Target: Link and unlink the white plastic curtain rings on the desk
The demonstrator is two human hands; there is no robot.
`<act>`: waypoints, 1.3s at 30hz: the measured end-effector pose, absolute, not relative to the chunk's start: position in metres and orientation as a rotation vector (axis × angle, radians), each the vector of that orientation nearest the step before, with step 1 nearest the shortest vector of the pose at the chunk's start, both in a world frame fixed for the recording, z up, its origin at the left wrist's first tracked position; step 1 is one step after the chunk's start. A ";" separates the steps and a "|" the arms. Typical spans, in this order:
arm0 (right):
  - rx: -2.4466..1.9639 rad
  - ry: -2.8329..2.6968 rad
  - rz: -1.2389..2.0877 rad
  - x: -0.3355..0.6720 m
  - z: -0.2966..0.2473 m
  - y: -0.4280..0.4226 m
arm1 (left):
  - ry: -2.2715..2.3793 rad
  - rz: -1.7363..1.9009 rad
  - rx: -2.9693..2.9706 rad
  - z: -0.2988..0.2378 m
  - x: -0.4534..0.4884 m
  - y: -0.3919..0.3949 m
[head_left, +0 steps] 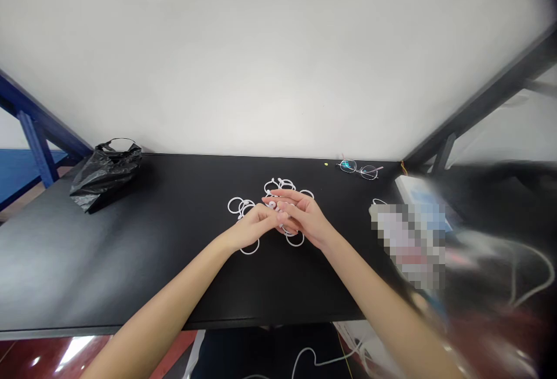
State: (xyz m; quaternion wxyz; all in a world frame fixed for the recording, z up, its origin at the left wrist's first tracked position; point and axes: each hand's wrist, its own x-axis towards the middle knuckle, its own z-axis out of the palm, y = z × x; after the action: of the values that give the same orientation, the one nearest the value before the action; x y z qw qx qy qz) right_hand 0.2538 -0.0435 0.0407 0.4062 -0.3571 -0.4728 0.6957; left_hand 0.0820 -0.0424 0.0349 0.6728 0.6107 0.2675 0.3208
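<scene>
The **left hand point(252, 228)** and **right hand point(304, 215)** meet over the middle of a loose cluster of **white plastic rings point(236, 205)**, which lies on a **black tabletop point(183, 280)**; the right **fingers point(282, 197)** lie across the left fingertips, and both hands look partly closed. Together they hide the centre of the cluster; a small white piece shows between the fingertips, but I cannot tell whether either hand is gripping it or a ring. Rings stick out on all sides of the hands, and one lies just below the left palm.

A **black plastic bag point(104, 179)** sits far to the left by the wall; a **pair of glasses point(359, 169)** lies folded-open near the back edge, to the right. At the right, a **pixelated patch point(409, 245)** covers whatever is there, partly over a **white and blue box point(420, 196)**; the lower right corner is blurred and hard to make out. A **white cable point(311, 358)** shows below the table.
</scene>
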 end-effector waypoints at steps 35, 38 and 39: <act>-0.996 -1.231 1.886 0.235 0.029 -0.053 | 0.923 0.852 2.097 0.023 0.071 -0.034; -0.945 -1.294 1.862 0.233 0.032 -0.055 | 0.906 0.757 2.107 0.029 0.063 -0.033; -0.923 -1.319 1.840 0.232 0.033 -0.056 | 0.901 0.742 2.109 0.031 0.060 -0.031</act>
State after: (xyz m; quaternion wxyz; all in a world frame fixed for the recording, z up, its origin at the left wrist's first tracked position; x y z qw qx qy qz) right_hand 0.2319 -0.0560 0.0326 0.3414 -0.3547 -0.5072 0.7074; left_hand 0.0604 -0.0313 0.0313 0.3575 0.8171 0.3490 0.2875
